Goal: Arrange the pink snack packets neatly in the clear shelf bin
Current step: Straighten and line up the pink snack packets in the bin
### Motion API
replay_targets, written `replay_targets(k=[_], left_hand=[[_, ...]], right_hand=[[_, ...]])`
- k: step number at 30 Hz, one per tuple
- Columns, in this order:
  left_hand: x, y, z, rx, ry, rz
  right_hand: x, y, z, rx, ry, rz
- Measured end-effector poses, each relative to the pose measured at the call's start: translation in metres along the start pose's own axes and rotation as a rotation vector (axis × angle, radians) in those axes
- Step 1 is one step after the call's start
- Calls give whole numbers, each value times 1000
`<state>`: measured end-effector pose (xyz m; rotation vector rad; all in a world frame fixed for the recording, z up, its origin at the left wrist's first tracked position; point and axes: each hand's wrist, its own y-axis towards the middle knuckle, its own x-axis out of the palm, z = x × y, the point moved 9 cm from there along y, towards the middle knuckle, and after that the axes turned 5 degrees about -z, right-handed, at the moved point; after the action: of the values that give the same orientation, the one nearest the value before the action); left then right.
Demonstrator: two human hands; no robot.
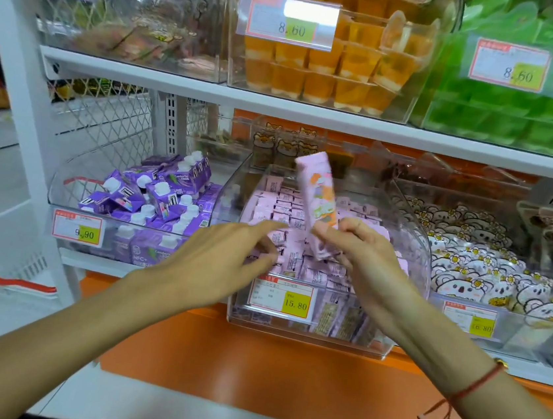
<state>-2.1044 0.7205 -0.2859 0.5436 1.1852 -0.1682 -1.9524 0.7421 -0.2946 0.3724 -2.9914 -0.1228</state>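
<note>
A clear shelf bin (415, 246) sits on the middle shelf, filled with several pink snack packets (285, 207) lying in rows. My right hand (363, 253) pinches one pink packet (316, 196) near its lower end and holds it upright above the bin, its printed face towards me. My left hand (225, 255) reaches over the bin's front left part, fingers stretched forward, fingertips touching the packets there. It holds nothing that I can see.
Purple drink cartons (163, 196) fill the bin to the left; koala-print packets (479, 263) fill the bin to the right. Orange jelly cups (322, 69) and green packs (520, 109) stand on the shelf above. A yellow price tag (280, 299) hangs on the bin's front.
</note>
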Motion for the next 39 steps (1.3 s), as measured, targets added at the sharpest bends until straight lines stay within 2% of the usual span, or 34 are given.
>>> replay_targets(k=[2, 5, 7, 9, 11, 13, 18, 21, 24, 28, 34, 37, 39], left_hand=[[2, 0, 0, -7, 16, 2], [3, 0, -3, -34, -16, 23], [1, 1, -3, -41, -30, 42], [-1, 1, -1, -31, 4, 44], [1, 1, 2, -16, 81, 21], [4, 2, 4, -4, 154, -5], [0, -1, 6, 9, 87, 66], [0, -4, 11, 70, 49, 85], [5, -5, 14, 119, 156, 55], [15, 3, 18, 183, 243, -33], [14, 8, 13, 129, 189, -81], [-5, 17, 8, 51, 45, 42], [-11, 31, 6, 22, 24, 57]], right_hand=[[4, 2, -2, -85, -254, -3], [25, 3, 1, -185, -501, -174], [31, 3, 5, -240, -648, -224], [27, 4, 5, -264, -796, -171], [21, 4, -3, -348, -1165, -58], [15, 5, -8, -369, -1347, -16], [7, -12, -1, -394, -1154, -132], [8, -21, -2, -456, -1287, -101], [15, -20, 0, -470, -1490, -133], [19, -19, 12, -408, -1540, -205], [10, -20, -2, -404, -1340, -136], [13, -22, 5, -400, -1388, -201], [12, -21, 10, -377, -1379, -220]])
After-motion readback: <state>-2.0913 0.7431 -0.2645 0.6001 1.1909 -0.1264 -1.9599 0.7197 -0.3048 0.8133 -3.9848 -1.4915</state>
